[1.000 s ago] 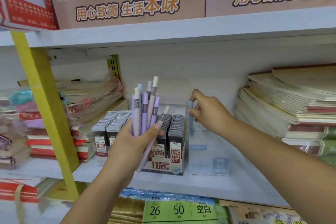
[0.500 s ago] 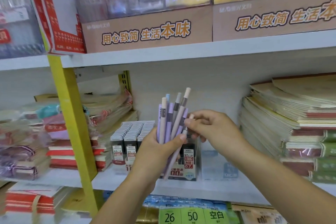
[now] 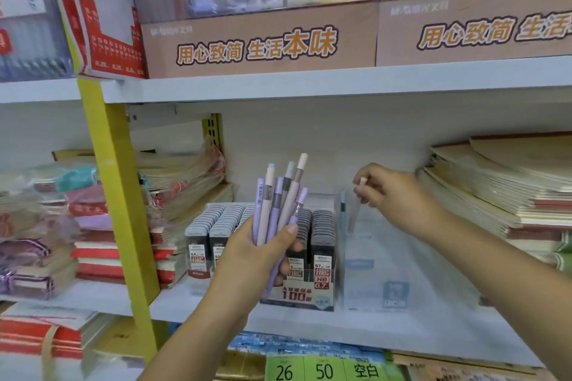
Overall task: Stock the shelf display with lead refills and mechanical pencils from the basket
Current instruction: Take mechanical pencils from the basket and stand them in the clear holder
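Observation:
My left hand grips a bundle of several mechanical pencils, purple, beige and grey, held upright in front of the lead refill display box. The box holds rows of dark lead refill cases on the white shelf. To its right stands a clear plastic pencil holder with one blue pencil upright at its left side. My right hand pinches a single pale pencil by its top, its body hanging down into the clear holder. The basket is out of view.
Stacks of notebooks lie to the right of the holder. Wrapped notebook packs sit left of the refill box, beside a yellow upright. Brown display cartons line the shelf above. Green price tags hang on the shelf edge below.
My right hand took one pale pencil out of the bundle and carried it right, over the clear holder. The left hand stayed put with the remaining pencils. The camera tilted up.

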Motion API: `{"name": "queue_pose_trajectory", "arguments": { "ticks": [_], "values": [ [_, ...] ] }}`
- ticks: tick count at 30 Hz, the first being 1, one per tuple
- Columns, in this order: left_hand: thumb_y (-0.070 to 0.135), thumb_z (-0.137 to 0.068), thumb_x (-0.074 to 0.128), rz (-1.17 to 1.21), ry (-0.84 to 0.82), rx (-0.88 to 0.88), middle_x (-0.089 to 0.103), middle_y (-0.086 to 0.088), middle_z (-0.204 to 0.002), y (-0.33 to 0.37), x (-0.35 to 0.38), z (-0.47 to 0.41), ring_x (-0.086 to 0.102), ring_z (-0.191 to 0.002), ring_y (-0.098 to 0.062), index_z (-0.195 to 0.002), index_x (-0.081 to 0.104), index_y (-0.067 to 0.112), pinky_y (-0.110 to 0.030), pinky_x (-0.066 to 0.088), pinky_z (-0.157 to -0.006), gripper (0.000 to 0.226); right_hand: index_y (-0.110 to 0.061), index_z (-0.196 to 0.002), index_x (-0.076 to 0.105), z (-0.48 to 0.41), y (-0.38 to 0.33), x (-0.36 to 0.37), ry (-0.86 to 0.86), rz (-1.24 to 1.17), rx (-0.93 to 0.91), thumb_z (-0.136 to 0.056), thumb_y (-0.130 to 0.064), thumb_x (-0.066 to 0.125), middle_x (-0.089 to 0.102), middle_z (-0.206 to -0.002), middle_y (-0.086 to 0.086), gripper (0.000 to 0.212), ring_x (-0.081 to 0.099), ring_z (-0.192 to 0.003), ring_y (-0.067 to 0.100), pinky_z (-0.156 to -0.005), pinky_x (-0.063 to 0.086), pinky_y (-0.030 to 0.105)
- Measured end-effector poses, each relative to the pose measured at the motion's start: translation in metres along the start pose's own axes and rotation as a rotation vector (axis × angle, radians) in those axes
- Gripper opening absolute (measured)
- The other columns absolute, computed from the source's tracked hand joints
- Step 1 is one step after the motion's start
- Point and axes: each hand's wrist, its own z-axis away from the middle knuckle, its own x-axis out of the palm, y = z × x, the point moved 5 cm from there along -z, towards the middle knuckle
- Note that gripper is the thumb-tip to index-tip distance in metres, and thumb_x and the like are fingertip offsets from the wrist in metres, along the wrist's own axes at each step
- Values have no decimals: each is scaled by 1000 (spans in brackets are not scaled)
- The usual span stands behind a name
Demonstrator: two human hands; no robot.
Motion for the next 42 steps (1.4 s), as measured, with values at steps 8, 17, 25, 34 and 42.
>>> {"name": "queue_pose_trajectory", "arguments": {
  "ticks": [8, 17, 25, 34, 42],
  "values": [
    [36, -86, 70, -10, 16, 4, 77, -1, -77, -8, -4, -7, 58, -48, -8, -100, 70, 34, -20, 50, -47, 14, -30, -97, 42, 0, 5, 15, -41, 50, -11, -94, -25, 60, 67, -76, -7, 19, 64, -72, 9, -66, 51, 28],
    [33, -86, 71, -9, -3, -23, 78, -1, -80, -14, -4, -8, 60, -51, -7, -103, 70, 32, -19, 50, -49, 17, -13, -99, 59, -2, -4, 23, -56, 305, -43, -93, -24, 61, 65, -87, 2, 13, 57, -90, 21, -70, 43, 32],
    [42, -68, 74, 72, -78, -51, 79, -4, -89, -6, 5, -3, 66, -61, -11, -106, 71, 28, -22, 53, -54, 40, -33, -102, 69, 28, -52, 7, 68, -267, 12, -92, -35, 58, 69, -91, -15, 14, 61, -90, 0, -74, 43, 8],
    [28, -88, 70, 108, -94, -72, 79, -8, -94, -14, 16, 1, 70, -61, -16, -111, 68, 21, -24, 54, -52, 24, -21, -91, 61, 35, -40, -17, 228, -884, 185, -96, -12, 55, 75, -79, 1, 11, 70, -66, 14, -55, 54, 20],
    [18, -95, 66, 106, -41, -40, 77, -10, -84, -15, 9, -2, 51, -48, -14, -112, 66, 15, -25, 44, -44, 17, -21, -94, 58, 15, 2, -7, 34, -19, 18, -93, -21, 62, 70, -86, -2, 4, 68, -82, 16, -76, 55, 37]
  ]
}}
